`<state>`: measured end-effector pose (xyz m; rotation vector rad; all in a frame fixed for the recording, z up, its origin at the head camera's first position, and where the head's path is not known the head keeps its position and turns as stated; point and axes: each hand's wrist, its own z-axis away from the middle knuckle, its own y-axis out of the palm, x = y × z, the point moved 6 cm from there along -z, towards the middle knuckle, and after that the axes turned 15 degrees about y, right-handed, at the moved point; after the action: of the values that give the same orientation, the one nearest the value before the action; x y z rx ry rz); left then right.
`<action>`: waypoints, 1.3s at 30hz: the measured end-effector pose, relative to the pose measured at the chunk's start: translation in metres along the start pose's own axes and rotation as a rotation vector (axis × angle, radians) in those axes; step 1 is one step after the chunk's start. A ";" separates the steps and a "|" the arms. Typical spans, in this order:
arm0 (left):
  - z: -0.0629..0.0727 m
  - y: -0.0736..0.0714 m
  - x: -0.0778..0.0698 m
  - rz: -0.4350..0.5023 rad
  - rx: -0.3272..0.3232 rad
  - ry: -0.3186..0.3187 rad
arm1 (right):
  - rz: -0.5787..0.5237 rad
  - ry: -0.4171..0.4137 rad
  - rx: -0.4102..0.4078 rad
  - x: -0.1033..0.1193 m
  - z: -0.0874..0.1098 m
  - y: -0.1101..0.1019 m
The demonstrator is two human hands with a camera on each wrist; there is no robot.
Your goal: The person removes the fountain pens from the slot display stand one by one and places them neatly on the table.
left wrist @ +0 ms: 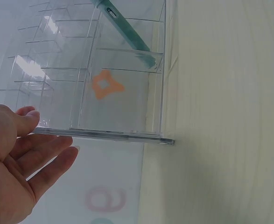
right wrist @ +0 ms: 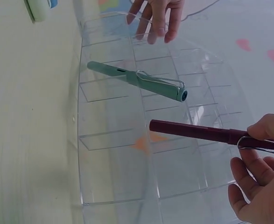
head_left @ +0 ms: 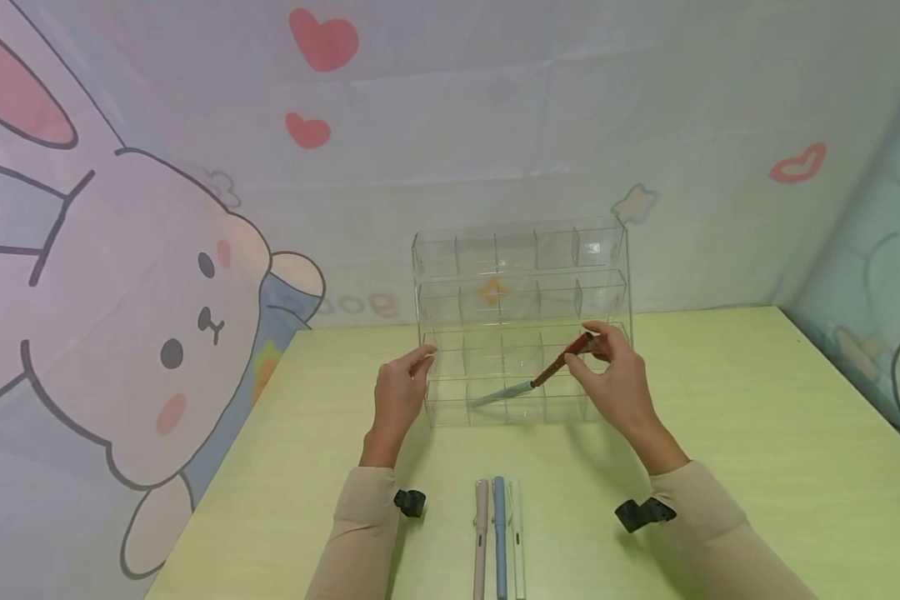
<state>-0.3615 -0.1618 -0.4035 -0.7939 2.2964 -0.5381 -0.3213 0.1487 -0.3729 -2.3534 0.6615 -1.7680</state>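
A clear acrylic pen rack [head_left: 521, 358] with tiers of compartments stands on the table. My left hand [head_left: 399, 396] grips its left side panel, thumb on one face and fingers on the other [left wrist: 38, 158]. A teal fountain pen [right wrist: 141, 83] lies slanted in the bottom tier, its clip facing up. My right hand [head_left: 611, 375] pinches a dark red fountain pen [right wrist: 193, 130] near its clip end, between thumb and fingers. The red pen is tilted over the lower tiers in front of the rack's right half; whether it touches the rack or the teal pen, I cannot tell.
In front of the rack, a pinkish pen [head_left: 482, 533], a blue pen [head_left: 500, 533] and a whitish pen [head_left: 518, 542] lie side by side on the pale yellow table [head_left: 292, 483]. Behind the rack hangs a printed cloth backdrop [head_left: 457, 150].
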 end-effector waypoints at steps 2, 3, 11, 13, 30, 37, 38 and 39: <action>0.000 0.000 0.000 0.003 -0.002 0.008 | -0.016 -0.005 -0.005 0.001 0.000 -0.001; 0.001 0.000 0.000 0.005 -0.003 0.012 | -0.024 -0.008 -0.008 0.002 0.000 -0.002; 0.000 0.000 0.000 0.006 -0.002 0.013 | -0.065 -0.042 -0.059 0.007 0.001 -0.009; 0.000 0.000 0.000 0.005 -0.004 0.013 | -0.076 -0.044 -0.070 0.009 0.001 -0.011; 0.001 0.000 0.000 0.025 -0.015 0.015 | -0.117 -0.027 -0.102 0.013 0.003 -0.018; 0.002 -0.001 0.000 0.020 -0.014 0.009 | -0.156 -0.027 -0.098 0.016 0.004 -0.021; 0.001 -0.001 0.000 0.020 -0.013 0.008 | -0.161 -0.027 -0.096 0.017 0.004 -0.021; 0.001 -0.001 -0.001 0.021 -0.012 0.006 | -0.161 -0.028 -0.094 0.017 0.005 -0.021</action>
<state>-0.3597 -0.1625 -0.4037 -0.7741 2.3136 -0.5181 -0.3077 0.1599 -0.3520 -2.5556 0.5782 -1.7991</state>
